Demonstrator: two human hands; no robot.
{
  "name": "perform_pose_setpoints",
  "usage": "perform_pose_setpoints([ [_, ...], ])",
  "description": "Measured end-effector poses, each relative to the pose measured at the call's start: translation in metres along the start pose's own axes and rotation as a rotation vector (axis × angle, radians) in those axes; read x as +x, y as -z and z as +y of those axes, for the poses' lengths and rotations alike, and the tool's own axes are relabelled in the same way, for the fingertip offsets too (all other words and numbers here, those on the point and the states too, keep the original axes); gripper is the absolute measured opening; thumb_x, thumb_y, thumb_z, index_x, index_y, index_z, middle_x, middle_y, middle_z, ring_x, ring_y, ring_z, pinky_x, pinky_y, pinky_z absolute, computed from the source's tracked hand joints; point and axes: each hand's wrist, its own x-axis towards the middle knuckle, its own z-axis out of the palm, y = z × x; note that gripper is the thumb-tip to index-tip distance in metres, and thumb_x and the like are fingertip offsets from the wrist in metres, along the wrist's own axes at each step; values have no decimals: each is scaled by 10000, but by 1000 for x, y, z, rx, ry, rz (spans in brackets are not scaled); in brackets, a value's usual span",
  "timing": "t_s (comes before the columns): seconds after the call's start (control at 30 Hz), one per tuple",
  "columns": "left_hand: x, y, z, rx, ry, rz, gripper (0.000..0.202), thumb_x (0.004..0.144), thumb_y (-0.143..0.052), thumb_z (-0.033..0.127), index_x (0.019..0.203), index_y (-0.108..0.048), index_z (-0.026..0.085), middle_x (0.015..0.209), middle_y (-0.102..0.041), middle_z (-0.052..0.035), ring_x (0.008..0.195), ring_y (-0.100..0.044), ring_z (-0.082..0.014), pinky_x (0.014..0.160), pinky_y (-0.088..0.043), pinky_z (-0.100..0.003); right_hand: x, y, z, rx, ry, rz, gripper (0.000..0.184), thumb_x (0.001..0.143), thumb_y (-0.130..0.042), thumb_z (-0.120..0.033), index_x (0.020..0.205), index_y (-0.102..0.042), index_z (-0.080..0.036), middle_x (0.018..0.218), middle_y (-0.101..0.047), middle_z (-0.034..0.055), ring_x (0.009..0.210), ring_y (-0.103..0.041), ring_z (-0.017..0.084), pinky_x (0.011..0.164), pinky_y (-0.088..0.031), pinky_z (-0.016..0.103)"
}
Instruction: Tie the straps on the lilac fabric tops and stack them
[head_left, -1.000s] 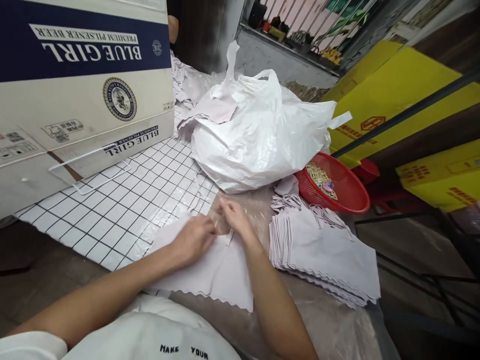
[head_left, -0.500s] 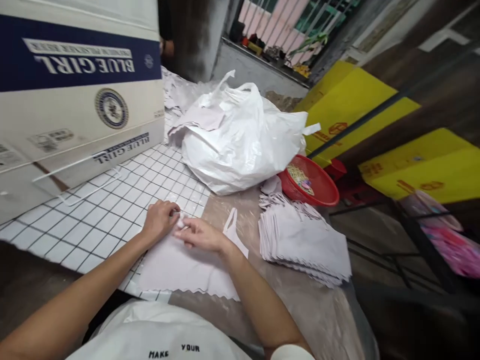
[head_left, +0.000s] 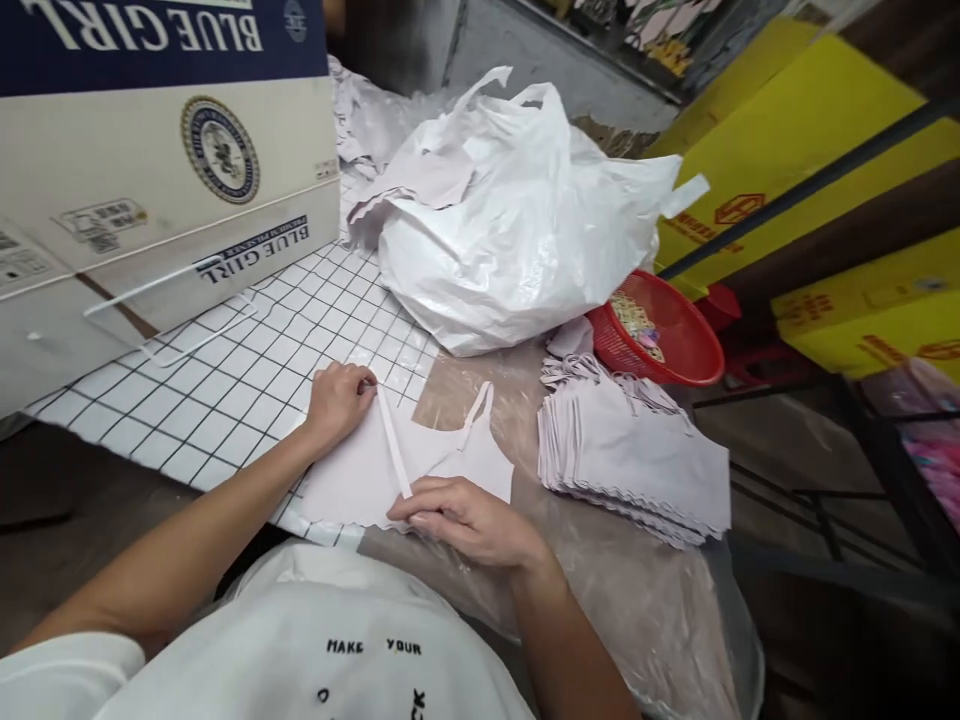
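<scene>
A pale lilac camisole-like top [head_left: 352, 475] with a scalloped hem lies flat before me, partly on the checked cloth. My left hand [head_left: 339, 402] pinches the upper end of its left shoulder strap [head_left: 393, 440], at the top edge of the fabric. The strap runs taut and slanting down to my right hand [head_left: 472, 520], whose closed fingers grip the lower end over the front of the top. On the right side, the other strap [head_left: 478, 412] stands up in a narrow loop. The right hand covers part of the hem.
A neat stack of similar lilac pieces [head_left: 637, 455] lies to the right, beside a red basket [head_left: 686, 340] holding small pale items. Behind is a bulging white plastic bag [head_left: 517, 240]. A large carton [head_left: 150, 210] with a white handle stands at left; yellow boxes [head_left: 795, 150] stand at far right.
My hands, close together at the top edge before, are now apart. The right hand has drawn the strap down toward me, while the left stays at the upper corner. The view has tilted down.
</scene>
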Motion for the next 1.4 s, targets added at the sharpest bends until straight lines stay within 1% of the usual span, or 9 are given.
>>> perform_pose_setpoints([
  [0.27,0,0,1,-53,38,16,100,828,-576,186,835,-674,209,780,-686,-39,870,-565,-254,827,-382,-399,-16,-35,30,417,-293,218,265,941,-573,-407,1103,-638,-208,971,-746,73,824,-667,172,789,-491,324],
  [0.43,1,2,2,-55,51,-1,109,839,-566,189,834,-674,201,772,-681,-41,865,-560,-253,833,-380,-403,-12,-48,40,683,-330,369,474,851,-696,-457,1199,-470,-228,883,-745,40,680,-647,140,763,-473,313],
  [0.6,1,2,3,-49,53,6,119,832,-556,179,829,-672,205,763,-673,-38,863,-562,-251,827,-384,-395,-20,-43,32,753,-332,201,364,832,-700,-504,966,-602,-180,763,-731,46,673,-639,154,744,-469,310],
  [0.73,2,2,3,-51,69,-16,106,827,-564,187,826,-668,205,755,-673,-37,876,-573,-258,836,-392,-403,-27,-32,29,652,-267,75,348,844,-680,-506,820,-719,-162,822,-711,73,798,-626,182,778,-451,318],
  [0.93,2,4,2,-63,76,14,87,817,-567,208,837,-651,205,773,-664,-35,875,-586,-252,852,-424,-406,-6,-22,45,672,-330,458,387,700,-775,-561,774,-735,-184,641,-551,-18,584,-430,103,589,-350,248],
  [1.03,-7,14,8,-164,22,56,107,817,-558,237,862,-643,188,846,-664,-58,878,-591,-241,821,-450,-387,12,-15,50,705,-357,627,412,630,-808,-567,718,-689,-183,689,-586,-8,611,-464,104,612,-366,246],
  [1.1,-18,21,17,-337,-30,-17,147,843,-544,286,841,-646,180,846,-665,-61,844,-599,-218,785,-471,-360,22,-12,50,683,-344,673,409,630,-801,-566,704,-681,-182,740,-614,10,656,-494,118,642,-383,255],
  [1.27,-47,20,43,-862,118,-538,307,827,-628,454,866,-690,156,837,-713,-55,772,-641,-182,705,-495,-300,33,-8,49,592,-263,705,354,732,-715,-539,736,-725,-185,768,-590,12,727,-495,141,686,-390,269],
  [1.4,-51,11,51,-1039,263,-534,361,754,-715,481,871,-725,140,926,-750,-82,863,-672,-210,763,-508,-306,34,-8,51,574,-246,723,342,744,-715,-527,687,-712,-190,702,-538,-4,705,-473,138,679,-393,270],
])
